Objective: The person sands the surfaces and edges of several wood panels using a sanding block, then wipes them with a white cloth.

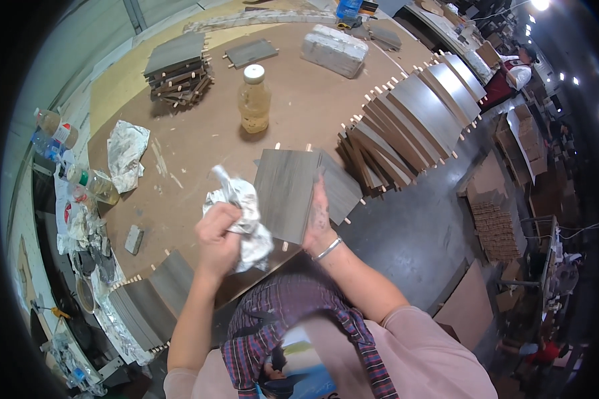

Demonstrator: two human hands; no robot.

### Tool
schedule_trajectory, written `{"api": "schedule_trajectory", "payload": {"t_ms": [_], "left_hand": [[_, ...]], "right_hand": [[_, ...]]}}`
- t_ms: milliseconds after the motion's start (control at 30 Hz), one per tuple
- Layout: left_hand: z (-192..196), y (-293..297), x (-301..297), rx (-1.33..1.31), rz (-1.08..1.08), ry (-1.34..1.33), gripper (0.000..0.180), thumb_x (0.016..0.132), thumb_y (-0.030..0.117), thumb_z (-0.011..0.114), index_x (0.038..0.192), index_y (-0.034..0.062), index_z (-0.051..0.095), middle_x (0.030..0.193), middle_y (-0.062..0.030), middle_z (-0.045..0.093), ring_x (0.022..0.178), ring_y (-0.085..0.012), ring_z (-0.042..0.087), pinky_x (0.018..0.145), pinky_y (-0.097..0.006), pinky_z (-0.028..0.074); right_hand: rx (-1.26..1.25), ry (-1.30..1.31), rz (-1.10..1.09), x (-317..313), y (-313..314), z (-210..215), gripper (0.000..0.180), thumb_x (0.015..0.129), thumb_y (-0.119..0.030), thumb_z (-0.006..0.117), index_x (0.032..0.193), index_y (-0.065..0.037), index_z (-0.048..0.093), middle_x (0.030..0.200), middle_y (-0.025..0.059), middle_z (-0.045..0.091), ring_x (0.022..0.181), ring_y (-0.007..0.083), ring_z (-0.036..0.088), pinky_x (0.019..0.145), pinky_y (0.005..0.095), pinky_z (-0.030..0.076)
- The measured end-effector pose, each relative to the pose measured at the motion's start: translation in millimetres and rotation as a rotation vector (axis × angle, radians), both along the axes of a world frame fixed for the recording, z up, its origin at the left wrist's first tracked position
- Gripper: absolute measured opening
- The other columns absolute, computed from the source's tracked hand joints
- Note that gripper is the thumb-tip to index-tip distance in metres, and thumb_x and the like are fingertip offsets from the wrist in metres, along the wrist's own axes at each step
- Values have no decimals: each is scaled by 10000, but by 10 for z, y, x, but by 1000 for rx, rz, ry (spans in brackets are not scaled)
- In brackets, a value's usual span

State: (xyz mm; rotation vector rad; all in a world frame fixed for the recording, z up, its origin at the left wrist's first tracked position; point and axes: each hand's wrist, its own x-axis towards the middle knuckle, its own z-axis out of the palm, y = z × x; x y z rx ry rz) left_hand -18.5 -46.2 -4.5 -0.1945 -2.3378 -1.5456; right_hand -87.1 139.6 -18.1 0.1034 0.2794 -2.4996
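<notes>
My left hand [218,234] is closed around a crumpled white cloth [251,229], slightly smeared by motion, just left of a panel. This grey wood-grain panel [281,193] has light wooden dowels sticking out of its ends. My right hand [319,216] grips its right edge, the palm against the side and the fingers partly hidden behind it. Under and to the right of it lies a second grey panel [343,186] with dowels. Beyond the held panel stands a bottle [254,103] of yellowish liquid with a white cap.
A long row of dowelled panels [412,113] leans along the table's right side. Further panels are stacked [176,66] at the far left and lined up [146,306] near left. A wrapped white block [334,50], a rag [128,154] and bottles [100,186] surround the brown tabletop [199,143].
</notes>
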Motion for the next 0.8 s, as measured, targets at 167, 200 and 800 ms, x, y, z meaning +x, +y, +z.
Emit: {"api": "schedule_trajectory", "payload": {"t_ms": [167,200,800], "left_hand": [[256,424,48,-188,-368,191,331,639,-94,607,940,26,671,959,-123,605,886,-312,597,765,-391,502],[101,342,43,-191,-379,226,336,632,-97,607,937,29,673,952,-125,601,876,-315,594,756,-391,500],[-296,489,345,-733,-53,482,299,775,201,667,1005,11,647,1036,-183,649,980,-358,614,939,-499,444]], "right_hand": [[169,-6,-61,77,-51,37,773,975,-644,356,1434,-25,413,1388,207,519,1230,362,558,1060,483,454],[188,44,-111,70,-50,11,756,981,-636,357,1420,-25,433,1375,197,538,1211,361,577,1047,478,468],[187,61,-260,188,100,292,827,941,-679,408,1462,-37,380,1404,203,500,1255,366,530,1029,529,459]]}}
